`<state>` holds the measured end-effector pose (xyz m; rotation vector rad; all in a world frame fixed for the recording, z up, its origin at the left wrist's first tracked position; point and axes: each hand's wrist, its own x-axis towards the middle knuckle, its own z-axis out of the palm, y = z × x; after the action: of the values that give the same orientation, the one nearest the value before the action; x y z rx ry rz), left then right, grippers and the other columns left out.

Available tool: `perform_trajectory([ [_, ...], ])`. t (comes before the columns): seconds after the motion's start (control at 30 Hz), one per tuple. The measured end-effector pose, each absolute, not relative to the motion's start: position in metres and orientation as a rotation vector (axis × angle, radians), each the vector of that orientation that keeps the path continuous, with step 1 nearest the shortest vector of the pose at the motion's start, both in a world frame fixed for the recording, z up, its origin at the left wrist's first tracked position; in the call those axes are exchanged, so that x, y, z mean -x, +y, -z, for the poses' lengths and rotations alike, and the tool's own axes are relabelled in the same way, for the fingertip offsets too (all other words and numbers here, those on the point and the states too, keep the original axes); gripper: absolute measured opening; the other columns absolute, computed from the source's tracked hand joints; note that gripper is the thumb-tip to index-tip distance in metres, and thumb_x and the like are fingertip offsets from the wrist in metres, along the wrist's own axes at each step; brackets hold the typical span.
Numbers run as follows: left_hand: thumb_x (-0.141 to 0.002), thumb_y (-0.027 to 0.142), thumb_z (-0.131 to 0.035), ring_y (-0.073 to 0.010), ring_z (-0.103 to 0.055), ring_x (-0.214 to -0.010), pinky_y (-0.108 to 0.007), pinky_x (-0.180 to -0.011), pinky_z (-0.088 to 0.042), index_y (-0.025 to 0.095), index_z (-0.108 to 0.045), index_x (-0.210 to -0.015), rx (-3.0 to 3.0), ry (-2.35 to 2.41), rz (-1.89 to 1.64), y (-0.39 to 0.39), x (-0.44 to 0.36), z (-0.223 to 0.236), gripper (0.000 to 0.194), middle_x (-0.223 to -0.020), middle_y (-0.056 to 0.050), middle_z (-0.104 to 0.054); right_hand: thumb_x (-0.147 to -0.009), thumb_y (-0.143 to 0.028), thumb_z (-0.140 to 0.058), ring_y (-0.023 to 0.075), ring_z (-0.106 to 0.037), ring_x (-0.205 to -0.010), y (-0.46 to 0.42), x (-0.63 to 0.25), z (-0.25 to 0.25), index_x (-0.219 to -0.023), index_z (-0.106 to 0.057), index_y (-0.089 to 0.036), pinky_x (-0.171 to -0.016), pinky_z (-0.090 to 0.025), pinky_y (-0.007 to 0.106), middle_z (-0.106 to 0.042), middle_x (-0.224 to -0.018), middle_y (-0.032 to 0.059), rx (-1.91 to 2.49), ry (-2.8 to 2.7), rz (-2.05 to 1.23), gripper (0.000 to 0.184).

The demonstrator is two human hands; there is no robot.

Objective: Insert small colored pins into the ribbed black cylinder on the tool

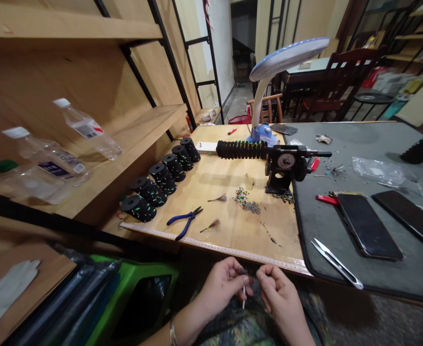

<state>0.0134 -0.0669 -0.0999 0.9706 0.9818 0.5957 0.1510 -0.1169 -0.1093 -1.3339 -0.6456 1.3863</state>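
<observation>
My left hand (229, 283) is closed in front of the table edge, pinching a thin white stick (243, 298) that points downward. Just to its right, my right hand (278, 290) is closed with thumb and forefinger pressed together; whatever is between them is too small to make out. On the wooden table (197, 194) ahead lie blue-handled pliers (185, 222) and two small feathery bundles on thin stems, one of them orange-tipped (211, 225). Beyond my hands is a pile of coloured beads (241, 196) beside small grey metal pieces (253, 207).
Several black spools (163, 179) line the left edge. A black winding device (283, 166) with a wound roll (242, 149) stands near a blue lamp (264, 132). On the grey mat (319, 221) lie phones (370, 226) and thread snips (337, 263). Bottles (89, 127) rest on the left shelf.
</observation>
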Motion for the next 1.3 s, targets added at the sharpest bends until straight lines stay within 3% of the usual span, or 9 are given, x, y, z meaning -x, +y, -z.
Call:
perform_trajectory([
  [0.13, -0.068, 0.045, -0.077, -0.0087, -0.053, -0.04, -0.02, -0.042, -0.041, 0.017, -0.05, -0.074, -0.978, 1.02, -0.577, -0.069, -0.018, 0.1, 0.04, -0.057, -0.004, -0.069, -0.064, -0.073, -0.069, 0.004, -0.022, -0.036, -0.115, -0.148, 0.109, -0.071, -0.051, -0.02, -0.038, -0.016, 0.017, -0.034, -0.04, -0.0134, 1.337, -0.634, -1.41, 0.056],
  [0.33, -0.067, 0.042, -0.075, -0.0061, -0.047, -0.034, -0.017, -0.036, -0.034, 0.018, -0.047, -0.069, -1.049, 1.109, -0.576, -0.07, -0.019, 0.097, 0.037, -0.052, 0.002, -0.061, -0.067, -0.067, -0.071, 0.0054, -0.029, -0.038, -0.116, -0.145, 0.117, -0.073, -0.054, -0.019, -0.044, -0.036, 0.022, -0.041, -0.044, -0.0115, 1.323, -0.645, -1.381, 0.051],
  [0.5, -0.066, 0.04, -0.074, -0.0055, -0.045, -0.034, -0.016, -0.035, -0.035, 0.019, -0.046, -0.066, -1.098, 1.173, -0.599, -0.072, -0.022, 0.094, 0.035, -0.048, 0.007, -0.052, -0.067, -0.069, -0.069, 0.0052, -0.027, -0.038, -0.117, -0.146, 0.121, -0.073, -0.057, -0.018, -0.041, -0.025, 0.019, -0.037, -0.042, -0.0123, 1.379, -0.709, -1.357, 0.053],
  [0.6, -0.066, 0.039, -0.073, -0.0054, -0.045, -0.035, -0.016, -0.035, -0.035, 0.019, -0.045, -0.065, -1.127, 1.194, -0.603, -0.074, -0.023, 0.094, 0.034, -0.048, 0.007, -0.051, -0.066, -0.07, -0.069, 0.0052, -0.027, -0.038, -0.116, -0.146, 0.119, -0.072, -0.056, -0.018, -0.041, -0.026, 0.019, -0.037, -0.042, -0.0122, 1.369, -0.706, -1.348, 0.054],
  [0.9, -0.063, 0.04, -0.081, -0.0091, -0.058, -0.051, -0.021, -0.051, -0.051, 0.016, -0.053, -0.079, -0.921, 1.048, -0.674, -0.072, -0.023, 0.09, 0.04, -0.063, 0.003, -0.062, -0.059, -0.077, -0.068, 0.0043, -0.026, -0.036, -0.112, -0.146, 0.11, -0.069, -0.052, -0.019, -0.038, -0.019, 0.017, -0.036, -0.04, -0.0124, 1.394, -0.626, -1.352, 0.061],
  [1.17, -0.067, 0.044, -0.078, -0.0102, -0.059, -0.05, -0.022, -0.051, -0.049, 0.012, -0.058, -0.074, -0.894, 1.038, -0.641, -0.072, -0.023, 0.091, 0.038, -0.062, -0.002, -0.066, -0.061, -0.072, -0.071, 0.0059, -0.032, -0.036, -0.115, -0.144, 0.113, -0.07, -0.053, -0.02, -0.039, -0.023, 0.018, -0.044, -0.042, -0.0091, 1.329, -0.59, -1.374, 0.056],
  [1.3, -0.069, 0.039, -0.075, -0.0113, -0.059, -0.049, -0.022, -0.05, -0.048, 0.014, -0.057, -0.072, -0.928, 1.084, -0.651, -0.07, -0.023, 0.094, 0.031, -0.058, -0.002, -0.066, -0.062, -0.07, -0.071, 0.0045, -0.025, -0.036, -0.117, -0.147, 0.113, -0.067, -0.051, -0.021, -0.038, -0.019, 0.018, -0.037, -0.039, -0.0119, 1.359, -0.594, -1.35, 0.053],
])
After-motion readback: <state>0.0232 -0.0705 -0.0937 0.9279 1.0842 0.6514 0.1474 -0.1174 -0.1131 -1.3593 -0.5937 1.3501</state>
